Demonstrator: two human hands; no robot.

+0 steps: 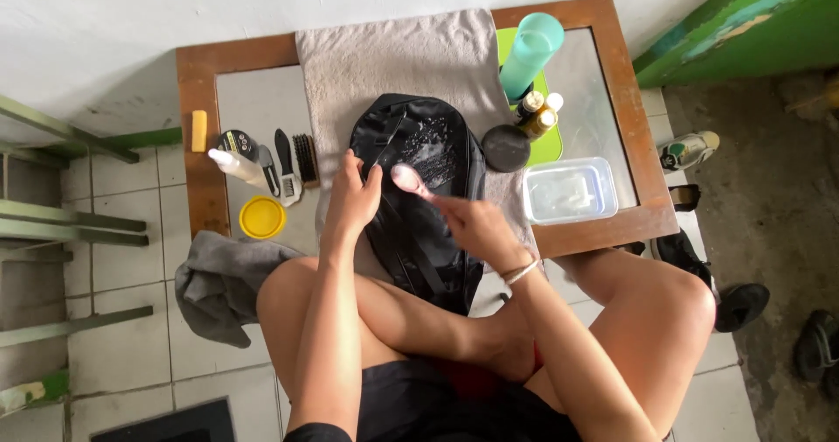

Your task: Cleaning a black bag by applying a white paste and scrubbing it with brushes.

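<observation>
Seeing from my feed:
left hand [352,199]: pressed flat on black backpack [419,188], fingers spread
right hand [476,223]: clamped on small brush [407,178], head touching the backpack
backpack top: foam patch [428,152]

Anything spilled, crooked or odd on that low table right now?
A whitish foamy patch sits on the black bag, near the pale-headed brush in the right hand. The teal bottle appears tilted. A grey cloth hangs off the table's front left corner.
</observation>
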